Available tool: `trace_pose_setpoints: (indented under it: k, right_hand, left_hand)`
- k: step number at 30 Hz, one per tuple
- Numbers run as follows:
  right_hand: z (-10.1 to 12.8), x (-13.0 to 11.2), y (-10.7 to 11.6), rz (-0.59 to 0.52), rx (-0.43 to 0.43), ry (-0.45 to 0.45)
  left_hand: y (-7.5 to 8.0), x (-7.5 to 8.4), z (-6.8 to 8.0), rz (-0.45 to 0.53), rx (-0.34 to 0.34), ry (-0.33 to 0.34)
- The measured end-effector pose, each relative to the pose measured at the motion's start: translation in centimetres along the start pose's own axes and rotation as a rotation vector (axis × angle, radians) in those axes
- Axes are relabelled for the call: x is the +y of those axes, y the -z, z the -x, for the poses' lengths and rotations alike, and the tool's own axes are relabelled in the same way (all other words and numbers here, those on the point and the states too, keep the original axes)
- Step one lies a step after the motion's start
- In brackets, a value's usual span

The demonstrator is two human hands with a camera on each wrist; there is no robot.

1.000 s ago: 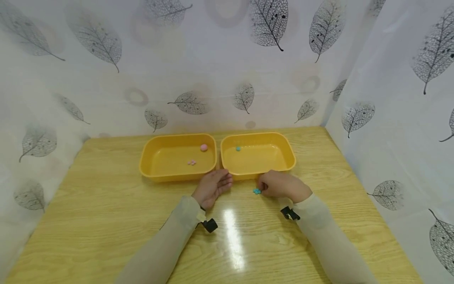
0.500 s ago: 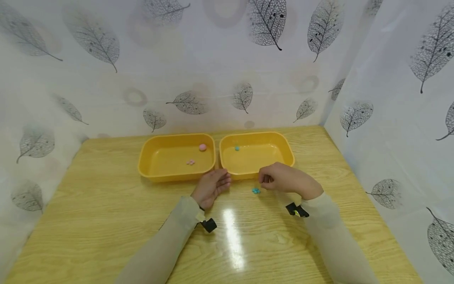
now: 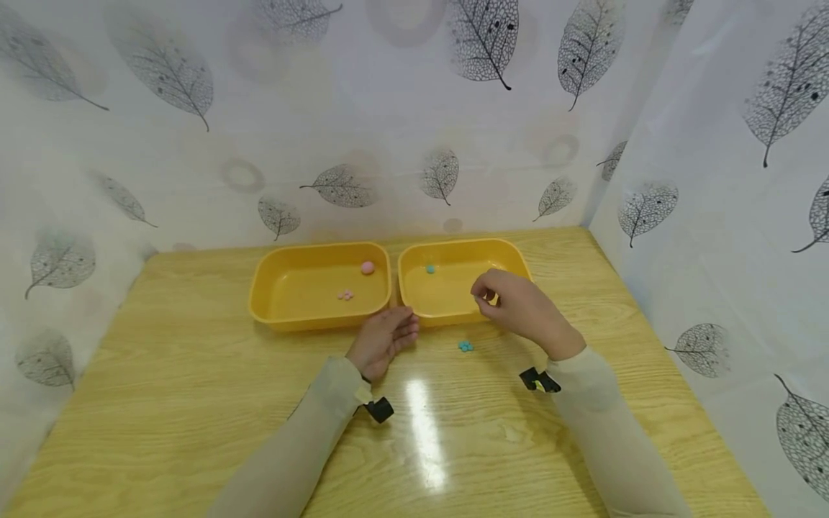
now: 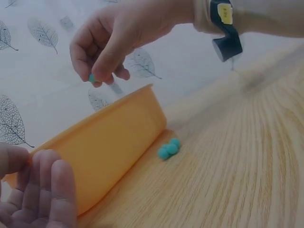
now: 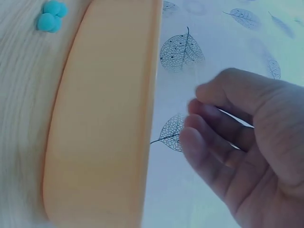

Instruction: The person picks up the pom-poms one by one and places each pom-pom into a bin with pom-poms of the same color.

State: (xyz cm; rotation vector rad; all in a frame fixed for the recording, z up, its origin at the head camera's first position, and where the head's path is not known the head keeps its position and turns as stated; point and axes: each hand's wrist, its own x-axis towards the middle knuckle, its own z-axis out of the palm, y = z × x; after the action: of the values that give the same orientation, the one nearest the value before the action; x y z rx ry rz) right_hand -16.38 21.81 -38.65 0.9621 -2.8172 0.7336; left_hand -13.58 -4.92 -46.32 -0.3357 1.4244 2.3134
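Observation:
My right hand (image 3: pixel 524 306) is raised over the front of the right yellow tray (image 3: pixel 453 314), pinching a small teal ball (image 4: pixel 92 77) between thumb and fingertips. In the right wrist view the ball is hidden behind the fingers. At the near left corner of that same tray, my left hand (image 3: pixel 383 339) holds the rim, thumb at the edge and fingers against the outer wall. Several more teal balls (image 3: pixel 465 346) lie bunched on the table just in front of the tray. Inside it, toward the back left, sits a teal piece (image 3: pixel 430 269).
To the left stands a second yellow tray (image 3: pixel 311 324), holding a larger pink ball (image 3: pixel 367 267) and a cluster of small pink balls (image 3: pixel 346 295). Both trays stand on a wood-grain table (image 3: pixel 194 403). A white leaf-printed curtain (image 3: pixel 388 144) encloses the back and sides.
My right hand has lifted off the table beside the teal balls and moved up and forward over the right tray's rim. The left hand has stayed at the tray corner.

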Motion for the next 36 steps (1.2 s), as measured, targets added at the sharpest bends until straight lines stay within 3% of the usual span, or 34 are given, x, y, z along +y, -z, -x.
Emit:
trace_pose_setpoints:
  k: [6, 24, 30, 36]
  right_hand:
    - [-0.1, 0.1, -0.2, 0.033, 0.132, 0.060]
    - [-1.0, 0.2, -1.6, 0.033, 0.249, 0.120]
    - [-3.0, 0.1, -0.7, 0.056, 0.194, 0.041]
    - [-6.4, 0.4, 1.1, 0.130, 0.005, 0.016]
  left_hand:
    - [0.0, -0.2, -0.1, 0.005, 0.009, -0.013]
    - [0.3, -0.3, -0.2, 0.016, 0.012, -0.010]
    - [0.4, -0.4, -0.2, 0.007, 0.000, -0.017]
    - [0.3, -0.2, -0.2, -0.010, -0.007, -0.018]
